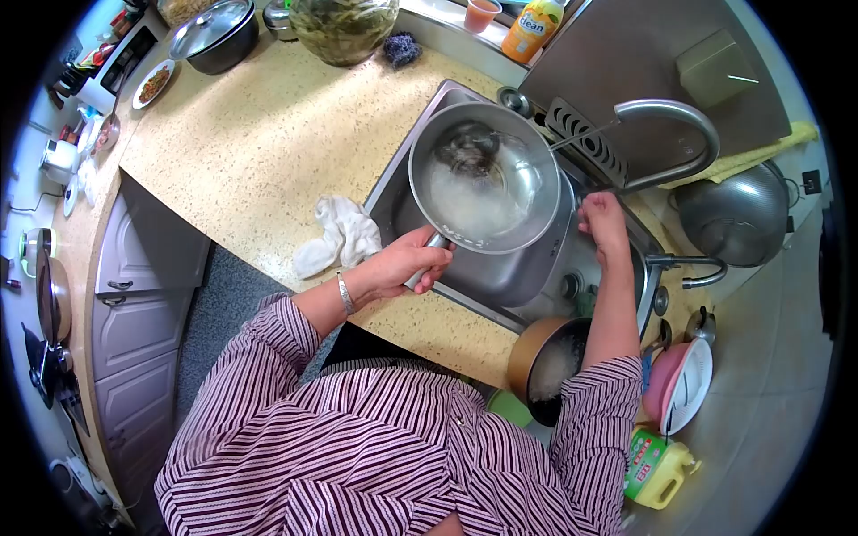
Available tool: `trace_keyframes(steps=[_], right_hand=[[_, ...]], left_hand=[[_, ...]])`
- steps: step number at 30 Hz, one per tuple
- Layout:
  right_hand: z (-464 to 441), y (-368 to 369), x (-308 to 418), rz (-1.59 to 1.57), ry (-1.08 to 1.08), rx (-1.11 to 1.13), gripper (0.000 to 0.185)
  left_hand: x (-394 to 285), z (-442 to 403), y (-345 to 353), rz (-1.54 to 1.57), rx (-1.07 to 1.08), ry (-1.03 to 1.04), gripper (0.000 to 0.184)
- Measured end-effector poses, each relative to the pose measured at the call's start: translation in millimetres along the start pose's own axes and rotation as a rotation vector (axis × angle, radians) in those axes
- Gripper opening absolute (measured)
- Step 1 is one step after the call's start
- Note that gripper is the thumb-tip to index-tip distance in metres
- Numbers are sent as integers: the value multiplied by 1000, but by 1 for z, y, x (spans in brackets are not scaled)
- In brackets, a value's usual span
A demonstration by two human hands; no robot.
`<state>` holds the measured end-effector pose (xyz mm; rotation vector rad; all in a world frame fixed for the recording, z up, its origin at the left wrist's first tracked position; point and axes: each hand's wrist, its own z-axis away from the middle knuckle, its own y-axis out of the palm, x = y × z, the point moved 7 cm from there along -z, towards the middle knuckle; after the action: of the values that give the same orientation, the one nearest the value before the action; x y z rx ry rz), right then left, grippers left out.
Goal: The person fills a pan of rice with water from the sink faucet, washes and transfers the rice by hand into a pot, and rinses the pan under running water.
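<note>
My left hand (407, 266) is closed around the handle of a silver saucepan (427, 192), holding it over the steel sink (386, 214). Cloudy water lies in the pan, with small white bits near its rim and a dark patch that may be a reflection. From the curved faucet (702, 134), a thin line like a water stream runs to the pan's edge. My right hand (603, 223) is closed beside the faucet's base; what its fingers grip is hidden. Below my right forearm stands a brown pot (527, 362) with something whitish inside.
A crumpled white cloth (340, 237) lies left of the sink. Behind are a lidded black pot (228, 49), a large glass jar (344, 31), a dark scrubber (402, 50) and an orange bottle (534, 31). At right are a metal strainer (733, 214) and a yellow-green jug (657, 469).
</note>
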<state>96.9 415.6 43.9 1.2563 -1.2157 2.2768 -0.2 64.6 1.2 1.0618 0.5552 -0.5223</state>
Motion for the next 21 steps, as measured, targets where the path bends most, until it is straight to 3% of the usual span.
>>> trace_keyframes(steps=[7, 13, 19, 21], right_hand=[[57, -12, 56, -78, -175, -23, 16], [18, -1, 1, 142, -24, 86, 15], [-23, 6, -17, 71, -36, 17, 18], [-10, 5, 1, 288, -276, -95, 18]], left_hand=[[4, 8, 10, 57, 43, -69, 23], [2, 14, 17, 78, 60, -67, 21], [-2, 22, 16, 78, 50, -53, 21], [-1, 22, 16, 72, 62, -47, 21]])
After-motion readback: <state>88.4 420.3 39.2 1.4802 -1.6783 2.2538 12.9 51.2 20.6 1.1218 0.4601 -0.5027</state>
